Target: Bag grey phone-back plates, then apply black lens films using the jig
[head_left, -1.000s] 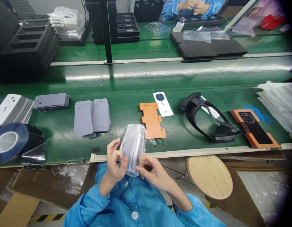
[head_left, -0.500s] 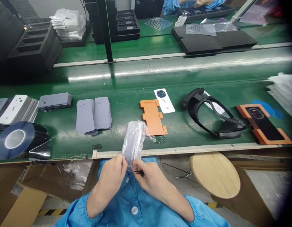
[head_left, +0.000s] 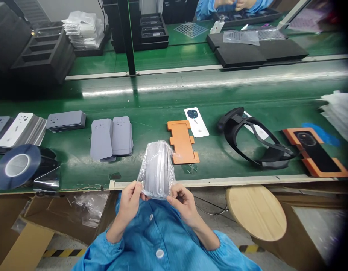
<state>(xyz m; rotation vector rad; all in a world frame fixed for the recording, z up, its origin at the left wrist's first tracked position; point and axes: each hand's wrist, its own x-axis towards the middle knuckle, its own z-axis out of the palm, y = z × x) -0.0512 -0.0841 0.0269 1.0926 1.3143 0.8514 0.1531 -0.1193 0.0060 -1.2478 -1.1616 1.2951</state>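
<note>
A clear plastic bag [head_left: 157, 169] with a stack of grey, phone-sized sheets inside rests over the front edge of the green table. My left hand [head_left: 129, 201] pinches the bag's near left corner between thumb and fingers. At the near right corner my right hand [head_left: 183, 203] grips the plastic with thumb and curled fingers. The bag is spread wide between them, and the sheets' edges show through the film. Just beyond it to the right lies an orange phone-shaped fixture [head_left: 183, 142]. Beside that is a white back panel [head_left: 196, 123] with a round dark camera print.
Grey panel stacks [head_left: 102, 139], a white panel stack [head_left: 18, 130] and a film roll [head_left: 17, 171] are to the left. Right are a black headset [head_left: 238, 139] and a fixture holding a dark phone panel [head_left: 317, 150]. A co-worker's hands [head_left: 236, 4] are across the table. A wooden stool [head_left: 257, 212] stands below.
My hands have moved apart and the bag between them is spread wider. The sheets inside have turned more edge-up. A small dark pointed thing at my right fingers no longer shows.
</note>
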